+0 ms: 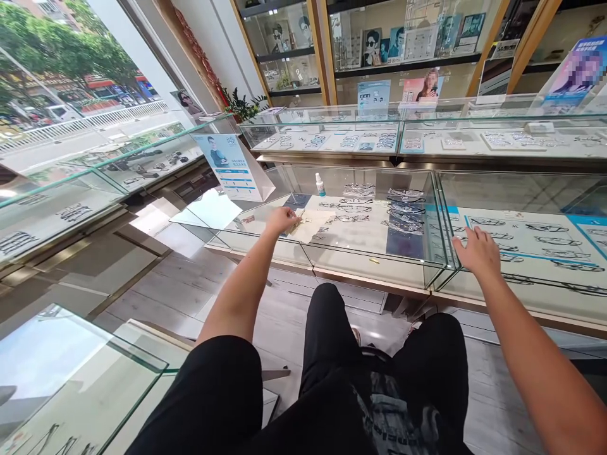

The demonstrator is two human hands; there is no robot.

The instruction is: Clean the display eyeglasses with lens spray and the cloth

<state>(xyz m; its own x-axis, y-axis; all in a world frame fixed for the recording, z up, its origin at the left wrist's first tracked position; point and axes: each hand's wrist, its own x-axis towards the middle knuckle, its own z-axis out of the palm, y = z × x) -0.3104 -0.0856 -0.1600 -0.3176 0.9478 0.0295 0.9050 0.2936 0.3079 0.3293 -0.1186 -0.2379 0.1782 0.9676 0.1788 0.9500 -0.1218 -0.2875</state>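
Observation:
My left hand (283,220) is over the glass display case, its fingers pinched together at the left edge of a pale yellow cloth (315,226). Whatever lies between those fingertips is too small to make out. A thin, light outline shows on the cloth just beside them. Further right, my right hand (480,250) rests with fingers apart on the glass top of the adjoining case, and holds nothing. A white spray bottle (320,185) with a blue label stands behind the cloth. Rows of eyeglasses (405,208) show to the right of the cloth.
A folded advertising stand (232,167) and a white sheet (213,208) are left of my left hand. Several eyeglasses (552,240) lie inside the right case. Another glass case (327,129) runs behind. My knees are close below the counter's front edge (370,278).

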